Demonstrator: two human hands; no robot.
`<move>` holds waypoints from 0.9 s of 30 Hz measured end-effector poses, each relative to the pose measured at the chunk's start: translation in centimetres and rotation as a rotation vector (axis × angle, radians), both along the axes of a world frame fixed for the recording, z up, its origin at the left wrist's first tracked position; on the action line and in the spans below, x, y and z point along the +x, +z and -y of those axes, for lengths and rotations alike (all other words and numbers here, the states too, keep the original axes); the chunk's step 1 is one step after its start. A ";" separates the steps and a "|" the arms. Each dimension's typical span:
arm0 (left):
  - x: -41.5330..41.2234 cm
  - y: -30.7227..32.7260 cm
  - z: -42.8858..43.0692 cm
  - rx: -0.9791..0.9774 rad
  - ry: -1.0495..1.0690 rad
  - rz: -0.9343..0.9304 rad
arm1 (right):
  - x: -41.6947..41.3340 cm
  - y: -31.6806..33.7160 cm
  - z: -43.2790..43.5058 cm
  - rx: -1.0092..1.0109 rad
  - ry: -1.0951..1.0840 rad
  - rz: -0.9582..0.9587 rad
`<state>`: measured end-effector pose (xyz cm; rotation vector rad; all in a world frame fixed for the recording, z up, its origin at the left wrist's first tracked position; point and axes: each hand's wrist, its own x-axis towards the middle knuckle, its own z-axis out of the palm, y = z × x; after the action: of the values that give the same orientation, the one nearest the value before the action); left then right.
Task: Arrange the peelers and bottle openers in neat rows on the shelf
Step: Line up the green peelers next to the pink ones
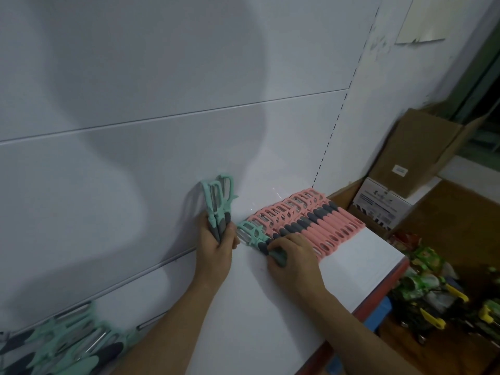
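Lower left: heap of mint peelers (62,350), blurred and cut off. Left hand (216,239) grips an upright mint bunch (217,201). Right hand (292,258) clasps a single mint peeler (253,234), handle mostly hidden, beside the pink peeler row (319,220) on the white shelf (351,266).

no readable text, cardboard box label (400,169) blurred, white box (378,204) print illegible

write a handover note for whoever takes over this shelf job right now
Left hand grips a bunch of green peelers, upright by the back panel.
Right hand holds a single green peeler at the end of the pink row on the shelf.
Done: pink row laid side by side.
Left: lay down the held green ones, then the loose green pile further left on the shelf.
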<state>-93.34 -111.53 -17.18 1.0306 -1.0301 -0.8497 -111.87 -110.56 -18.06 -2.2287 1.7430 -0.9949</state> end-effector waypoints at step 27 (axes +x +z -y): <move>2.4 0.2 -3.1 0.080 -0.006 -0.005 | 1.2 4.3 0.4 0.122 0.144 0.374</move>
<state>-90.94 -108.41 -17.02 1.0925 -1.0016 -0.9035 -110.69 -111.01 -13.81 -1.9120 1.4212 -1.1494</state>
